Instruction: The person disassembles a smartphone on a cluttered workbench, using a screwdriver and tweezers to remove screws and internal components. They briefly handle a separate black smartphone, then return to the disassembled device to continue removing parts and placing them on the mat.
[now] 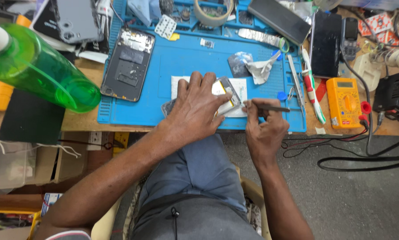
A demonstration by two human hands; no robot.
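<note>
Two hands: left hand (195, 111) pinning opened phone (226, 91), right hand (264, 129) w/ tweezers (270, 107)

The repair mat (186, 49) looks like matt blue rubber, smooth with moulded trays along its far edge; under it the worktop (81, 122) shows bare, dull wood; the bottle (44, 73) is clear green plastic with a glossy shine. The opened phone (128, 64) shows dark matt inner parts and a metal frame; the dark slab (326, 42) is glossy glass; the multimeter (343, 102) is orange matt plastic. The tool (270, 108) in the right hand (266, 131) looks like thin brushed metal; the scrap (259, 69) is crumpled white paper or tissue; the trousers (204, 178) are grey-blue cloth.
</note>
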